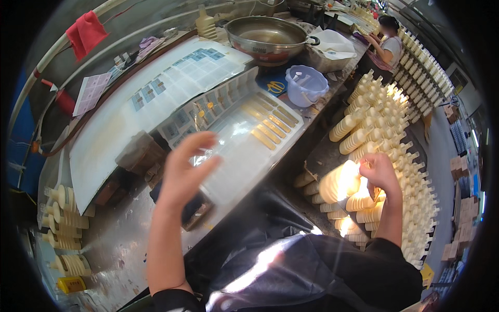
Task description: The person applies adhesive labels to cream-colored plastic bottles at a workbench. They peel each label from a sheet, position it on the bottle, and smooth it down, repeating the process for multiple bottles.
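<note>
The right hand [382,172] pinches the neck of a glossy, cream, ribbed bottle [337,183], whose long axis runs leftward and slightly down from the fingers. The farther left hand [184,174], seemingly empty, has thumb and fingers wide apart near a shiny translucent sheet [234,169].

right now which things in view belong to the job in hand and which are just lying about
Likely in the job:
cream ribbed bottle in the right hand
sheet with gold strips near the left hand

Seemingly lying about:
red cloth
yellow container
</note>
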